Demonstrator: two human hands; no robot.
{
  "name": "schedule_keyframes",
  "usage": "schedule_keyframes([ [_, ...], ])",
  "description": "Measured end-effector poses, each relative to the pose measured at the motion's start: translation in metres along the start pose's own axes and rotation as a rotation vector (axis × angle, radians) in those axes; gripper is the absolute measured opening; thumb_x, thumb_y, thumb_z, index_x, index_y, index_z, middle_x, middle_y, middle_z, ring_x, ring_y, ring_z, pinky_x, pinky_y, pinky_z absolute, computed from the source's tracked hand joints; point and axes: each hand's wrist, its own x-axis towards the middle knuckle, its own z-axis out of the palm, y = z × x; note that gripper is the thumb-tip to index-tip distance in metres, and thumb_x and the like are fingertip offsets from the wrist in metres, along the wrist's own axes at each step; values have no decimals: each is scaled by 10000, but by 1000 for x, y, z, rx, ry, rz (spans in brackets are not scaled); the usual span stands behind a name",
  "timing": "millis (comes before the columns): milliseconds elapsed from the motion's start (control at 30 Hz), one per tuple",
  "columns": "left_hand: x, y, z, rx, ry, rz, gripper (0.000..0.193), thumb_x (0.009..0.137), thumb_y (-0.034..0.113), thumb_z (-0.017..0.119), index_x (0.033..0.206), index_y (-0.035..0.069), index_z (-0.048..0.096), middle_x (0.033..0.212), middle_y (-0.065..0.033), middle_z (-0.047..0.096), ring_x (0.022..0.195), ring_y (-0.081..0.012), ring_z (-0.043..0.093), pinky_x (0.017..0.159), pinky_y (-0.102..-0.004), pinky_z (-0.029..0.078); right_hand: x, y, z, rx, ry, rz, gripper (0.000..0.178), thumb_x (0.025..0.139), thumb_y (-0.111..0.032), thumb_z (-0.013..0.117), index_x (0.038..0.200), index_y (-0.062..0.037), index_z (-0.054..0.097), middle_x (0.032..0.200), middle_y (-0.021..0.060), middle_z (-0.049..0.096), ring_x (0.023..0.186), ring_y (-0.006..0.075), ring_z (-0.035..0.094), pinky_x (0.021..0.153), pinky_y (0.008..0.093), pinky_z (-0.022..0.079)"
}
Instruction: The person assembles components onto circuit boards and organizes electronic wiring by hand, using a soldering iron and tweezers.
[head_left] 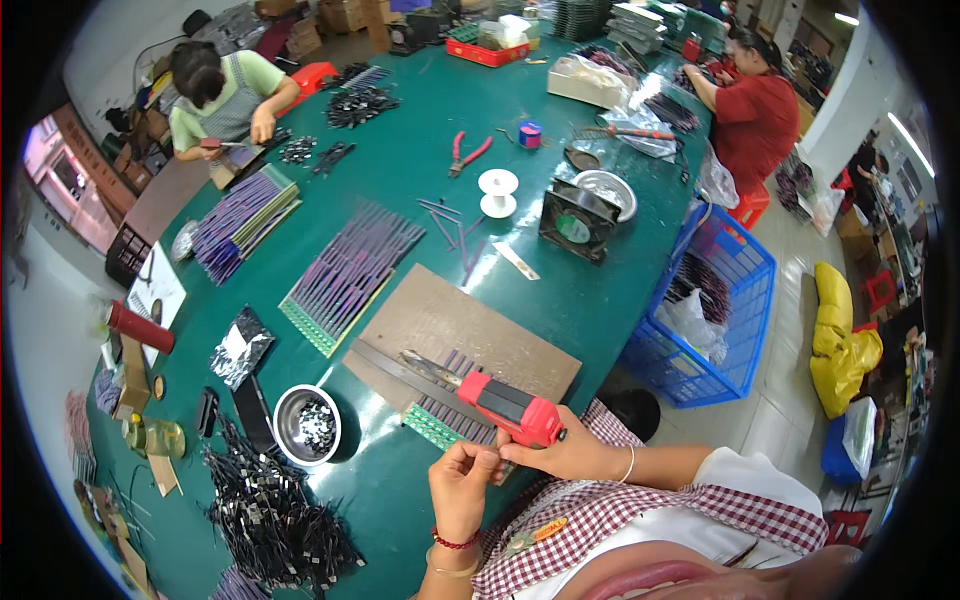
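My right hand (pixel 575 455) is closed around a red and black tool (pixel 510 408); the tool's exact kind is unclear. Dark, pointed metal (pixel 430 367) extends beyond its far left end. Close against the right fingertips, my left hand (pixel 462 490) has thumb and fingers pinched together, and whatever is between them is too small to make out. Under the tool, a green circuit board panel (pixel 432 428) with a row of dark purple strips lies on a brown board (pixel 440 300). A long, flat metal bar (pixel 385 368) lies across that board.
Left of my hands are a metal bowl of small parts (pixel 307 425) and a heap of black cables (pixel 270 510). Beyond are purple-strip panels (pixel 350 265), a white spool (pixel 498 193), red pliers (pixel 468 154) and a fan (pixel 578 220). A blue basket (pixel 715 375) stands right. Two people work across the table.
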Motion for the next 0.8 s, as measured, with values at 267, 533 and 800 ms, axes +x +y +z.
schedule_keyframes([
  [267,-16,8,0,105,-71,-7,95,852,43,567,841,-50,579,755,-98,629,631,-118,576,579,-230,478,-10,2,5,-181,37,-43,300,792,-145,662,1021,-25,510,766,53,614,707,110,589,657,274,475],
  [533,-14,2,0,378,-19,53,72,795,13,609,782,-49,574,692,-76,638,632,-87,591,588,-221,476,-12,-13,-2,-130,-70,38,375,799,-152,626,1115,-28,465,854,109,611,806,179,601,720,322,466],
  [800,-15,4,-1,610,-73,93,101,783,33,600,732,-42,555,630,-95,612,559,-100,572,534,-241,454,-17,2,-3,-190,-45,43,428,777,-143,643,1149,-14,476,864,115,612,819,164,588,734,305,455],
])
